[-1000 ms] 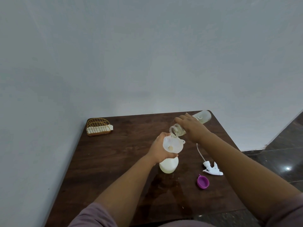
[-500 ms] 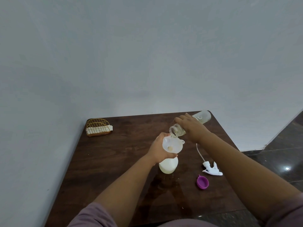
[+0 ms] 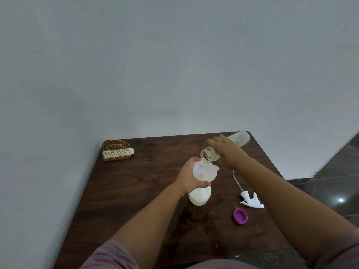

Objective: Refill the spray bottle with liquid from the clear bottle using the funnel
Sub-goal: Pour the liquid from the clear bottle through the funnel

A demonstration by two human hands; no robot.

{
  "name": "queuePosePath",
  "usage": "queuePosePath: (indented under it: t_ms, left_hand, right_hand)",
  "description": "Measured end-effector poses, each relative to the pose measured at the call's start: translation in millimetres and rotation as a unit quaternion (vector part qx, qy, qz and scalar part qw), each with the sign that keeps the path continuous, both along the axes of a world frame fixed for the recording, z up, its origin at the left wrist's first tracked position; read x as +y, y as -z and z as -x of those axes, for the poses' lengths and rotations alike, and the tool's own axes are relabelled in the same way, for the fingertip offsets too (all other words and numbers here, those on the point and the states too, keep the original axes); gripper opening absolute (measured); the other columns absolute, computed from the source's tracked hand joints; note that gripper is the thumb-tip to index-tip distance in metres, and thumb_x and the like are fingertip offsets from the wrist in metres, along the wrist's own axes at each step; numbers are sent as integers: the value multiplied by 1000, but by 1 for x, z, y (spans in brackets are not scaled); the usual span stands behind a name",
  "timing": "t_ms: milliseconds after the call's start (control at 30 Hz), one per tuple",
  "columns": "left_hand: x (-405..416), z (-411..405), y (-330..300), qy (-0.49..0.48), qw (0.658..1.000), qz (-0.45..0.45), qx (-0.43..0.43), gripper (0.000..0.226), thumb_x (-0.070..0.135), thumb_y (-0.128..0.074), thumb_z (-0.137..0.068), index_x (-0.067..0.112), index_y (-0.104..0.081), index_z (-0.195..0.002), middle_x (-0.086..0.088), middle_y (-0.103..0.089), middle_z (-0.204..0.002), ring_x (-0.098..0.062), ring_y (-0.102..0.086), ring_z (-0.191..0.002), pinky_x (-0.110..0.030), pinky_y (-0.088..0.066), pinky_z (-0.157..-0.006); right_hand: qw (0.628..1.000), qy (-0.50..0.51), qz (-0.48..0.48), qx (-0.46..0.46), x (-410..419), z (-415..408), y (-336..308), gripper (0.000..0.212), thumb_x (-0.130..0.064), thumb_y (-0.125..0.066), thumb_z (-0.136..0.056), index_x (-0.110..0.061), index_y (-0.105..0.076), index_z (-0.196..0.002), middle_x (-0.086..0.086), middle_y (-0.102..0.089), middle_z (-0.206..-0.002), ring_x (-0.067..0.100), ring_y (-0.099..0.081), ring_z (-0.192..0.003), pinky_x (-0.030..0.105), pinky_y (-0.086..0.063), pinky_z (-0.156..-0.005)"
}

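The left hand (image 3: pixel 191 176) grasps the funnel (image 3: pixel 205 171) seated atop the spray bottle (image 3: pixel 200 197); the right hand (image 3: pixel 226 150) grasps the tilted clear bottle (image 3: pixel 240 139), mouth just above the funnel's rim.

Right hand (image 3: pixel 226 150) tilts clear bottle (image 3: pixel 240 139) over funnel (image 3: pixel 204 171); left hand (image 3: pixel 191 176) grips funnel on spray bottle (image 3: pixel 200 196).
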State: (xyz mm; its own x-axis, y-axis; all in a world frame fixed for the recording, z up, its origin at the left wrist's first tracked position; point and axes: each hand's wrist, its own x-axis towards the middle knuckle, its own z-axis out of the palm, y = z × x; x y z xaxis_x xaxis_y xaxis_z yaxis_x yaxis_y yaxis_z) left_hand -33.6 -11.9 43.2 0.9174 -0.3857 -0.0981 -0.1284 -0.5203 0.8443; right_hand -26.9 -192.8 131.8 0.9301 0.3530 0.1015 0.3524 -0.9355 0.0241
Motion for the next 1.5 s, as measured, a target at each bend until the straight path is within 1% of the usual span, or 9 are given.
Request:
queuePosePath:
  t_ms: [167,333,500,633,767,1133,1267,1400,1500]
  left_hand:
    - [1,0,-1,-2,1000,3,0,81,35,-89,-61,35,-40,-126,9,-49,-125,-14,-50,-113,-40,-52,-94]
    - [0,1,-1,-2,1000,7,3,81,33,-89,-60,34,-41,-126,8,-50,-125,-15,-50,-113,-41,-52,-94]
    - [0,2,-3,-1,1000,4,0,81,31,-89,-62,33,-40,-127,8,-49,-126,-15,-49,-114,-37,-51,-93]
    - [-1,2,-3,-3,1000,-1,1,82,33,-89,-62,34,-40,-127,8,-49,-127,-15,-50,-114,-39,-51,-96]
    - [-1,3,-3,-4,1000,2,1,81,33,-89,-62,34,-40,-127,8,-50,-126,-16,-51,-113,-40,-51,-96]
    - [0,3,-4,-2,1000,8,3,81,32,-89,-61,34,-41,-127,9,-50,-125,-15,-51,-113,-40,-52,-95]
    - [0,3,-4,0,1000,8,0,81,32,-89,-62,33,-42,-127,9,-50,-125,-16,-51,-113,-41,-52,-95]
    - [0,3,-4,-1,1000,6,-3,80,32,-89,-62,34,-42,-127,9,-50,-124,-16,-51,-112,-40,-52,-95]
    - [0,3,-4,-2,1000,7,-3,80,32,-89,-62,34,-42,-127,9,-50,-124,-15,-51,-112,-39,-52,-94]
  right_hand:
    - [1000,-1,2,0,0,0,-1,48,-8,-68,-76,-16,-50,-120,3,-54,-113,24,-46,-106,36,-42,-89]
    - [1000,0,6,8,-3,-1,2,50,-9,-69,-74,-16,-50,-120,4,-55,-113,26,-49,-108,43,-41,-99]
    - [1000,2,2,2,-1,1,-1,47,-9,-67,-78,-16,-49,-121,3,-53,-114,23,-44,-106,36,-42,-90]
    - [1000,1,-5,4,-1,1,0,47,-10,-68,-77,-17,-50,-119,3,-54,-113,24,-47,-106,41,-43,-95]
    - [1000,4,-1,7,-1,0,1,48,-9,-68,-76,-17,-49,-119,2,-54,-113,24,-47,-107,40,-43,-95]
    - [1000,2,-2,13,-2,-1,3,51,-10,-71,-73,-17,-50,-118,3,-55,-111,25,-50,-106,45,-40,-102]
    - [1000,-1,3,8,-3,-1,3,51,-10,-70,-73,-16,-50,-119,3,-55,-112,25,-50,-107,43,-41,-99]
    - [1000,2,5,1,-2,2,1,50,-12,-69,-75,-17,-50,-121,2,-54,-114,23,-46,-106,35,-42,-91]
    - [1000,7,8,4,-2,2,-1,50,-12,-69,-76,-18,-49,-121,2,-54,-115,22,-45,-107,36,-43,-90]
